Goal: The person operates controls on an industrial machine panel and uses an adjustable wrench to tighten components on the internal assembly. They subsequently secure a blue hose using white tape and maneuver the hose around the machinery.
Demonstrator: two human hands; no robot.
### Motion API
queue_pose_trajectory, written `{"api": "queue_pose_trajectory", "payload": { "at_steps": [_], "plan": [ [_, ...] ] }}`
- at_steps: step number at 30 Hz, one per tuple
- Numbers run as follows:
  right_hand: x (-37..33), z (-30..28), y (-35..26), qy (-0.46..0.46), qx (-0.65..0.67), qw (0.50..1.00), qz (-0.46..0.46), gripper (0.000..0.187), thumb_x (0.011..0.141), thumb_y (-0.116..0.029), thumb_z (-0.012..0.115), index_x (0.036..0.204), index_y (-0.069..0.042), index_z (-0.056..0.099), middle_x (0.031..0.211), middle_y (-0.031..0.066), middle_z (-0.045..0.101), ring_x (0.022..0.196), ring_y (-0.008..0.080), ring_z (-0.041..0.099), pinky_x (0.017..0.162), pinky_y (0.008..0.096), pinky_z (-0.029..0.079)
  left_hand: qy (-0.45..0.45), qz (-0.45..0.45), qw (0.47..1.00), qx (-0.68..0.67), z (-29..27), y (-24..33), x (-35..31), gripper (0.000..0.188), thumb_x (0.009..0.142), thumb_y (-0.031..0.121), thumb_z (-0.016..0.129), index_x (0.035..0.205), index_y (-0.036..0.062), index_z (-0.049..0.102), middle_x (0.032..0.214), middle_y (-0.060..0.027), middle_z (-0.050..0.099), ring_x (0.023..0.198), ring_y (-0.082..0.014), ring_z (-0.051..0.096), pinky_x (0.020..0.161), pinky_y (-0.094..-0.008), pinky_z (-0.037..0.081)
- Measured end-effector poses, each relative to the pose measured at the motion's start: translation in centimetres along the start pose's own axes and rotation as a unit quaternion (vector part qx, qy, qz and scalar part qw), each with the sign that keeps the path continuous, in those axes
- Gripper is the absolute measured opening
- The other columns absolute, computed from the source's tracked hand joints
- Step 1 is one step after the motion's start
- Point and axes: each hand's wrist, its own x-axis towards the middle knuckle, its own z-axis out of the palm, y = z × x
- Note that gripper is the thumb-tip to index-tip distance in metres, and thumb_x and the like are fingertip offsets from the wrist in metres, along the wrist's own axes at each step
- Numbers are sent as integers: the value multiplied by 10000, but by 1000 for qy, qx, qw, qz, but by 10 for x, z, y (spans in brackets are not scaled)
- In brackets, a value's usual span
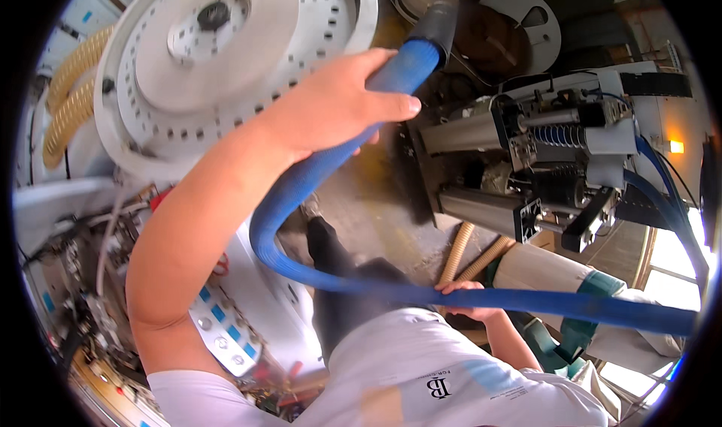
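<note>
A blue ribbed hose (301, 179) bends in front of my body and runs off to the right edge. Its upper end carries a black nozzle (436, 28), pointing up and away from me. My left hand (350, 100) is wrapped round the hose just below that nozzle, arm stretched forward. Lower down, near my waist, my right hand (466, 299) closes on the hose's long straight stretch, with part of its fingers hidden behind it. Beyond my left hand stands a large round white disc (308, 51) with rings of small dark holes.
At right stands a machine with metal cylinders (466, 130) and a coiled spring. Tan ribbed hoses (71, 66) hang at far left. Reels (519, 21) lie at the back. A white machine body (278, 292) with wiring is close on my left; fabric bags (549, 277) hang at right.
</note>
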Motion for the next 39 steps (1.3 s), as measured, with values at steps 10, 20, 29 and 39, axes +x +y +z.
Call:
{"api": "queue_pose_trajectory", "payload": {
  "at_steps": [10,20,29,39],
  "plan": [
    [109,0,-53,24,153,987,-50,364,827,167,842,1138,-8,771,1251,184,761,1313,344,681,1119,475,550,-17,-101,988,111,-83,121,160,446,1012,359,752,1312,52,631,997,-3,636,696,-75,615,521,-265,509],
    [196,-40,-126,-23,172,978,-114,394,826,55,898,1195,-2,770,1329,248,745,1223,337,743,1068,411,589,-35,-180,955,232,-161,152,321,460,1027,353,727,1380,73,638,1090,-24,679,690,-75,632,508,-259,526],
    [265,-36,-216,19,242,963,-118,425,793,13,937,1195,-24,804,1292,232,771,1074,271,797,966,373,630,-43,-152,925,344,-207,121,460,409,1050,336,679,1331,40,671,1049,-24,700,731,-109,647,583,-302,531],
    [297,-40,-270,74,194,966,-153,344,852,-38,893,1186,-28,812,1266,205,789,1123,289,782,968,373,599,-8,-41,896,442,-312,26,548,429,871,271,867,1171,-3,728,810,-112,743,698,-178,710,649,-361,557]
  ]
}}
